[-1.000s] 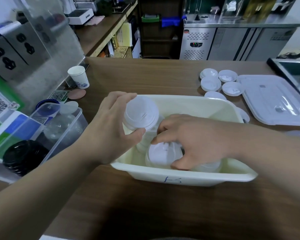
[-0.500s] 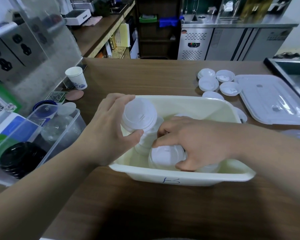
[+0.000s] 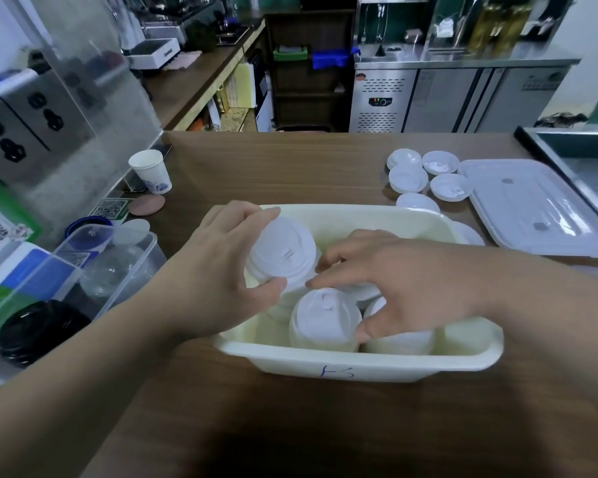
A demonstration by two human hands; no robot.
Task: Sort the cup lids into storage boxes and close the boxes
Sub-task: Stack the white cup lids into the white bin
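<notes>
A cream storage box [image 3: 366, 365] stands on the wooden counter in front of me, holding stacks of white cup lids. My left hand [image 3: 214, 270] grips a tall stack of white lids [image 3: 283, 253] at the box's left side, thumb below and fingers over the top. My right hand [image 3: 404, 281] reaches into the box over a second lid stack [image 3: 321, 322]; its thumb touches that stack's right edge and its fingers are spread over lids behind. Several loose white lids [image 3: 425, 177] lie on the counter beyond the box.
The box's clear lid [image 3: 535, 208] lies at the right, next to a steel sink edge [image 3: 567, 167]. At the left stands a clear container [image 3: 83, 270] with transparent lids and black lids [image 3: 38, 329]. A paper cup [image 3: 151, 170] stands near the acrylic screen.
My right hand has lifted and opened slightly, uncovering the top of the front lid stack. My left hand keeps its grip on the tall stack, nearly still.
</notes>
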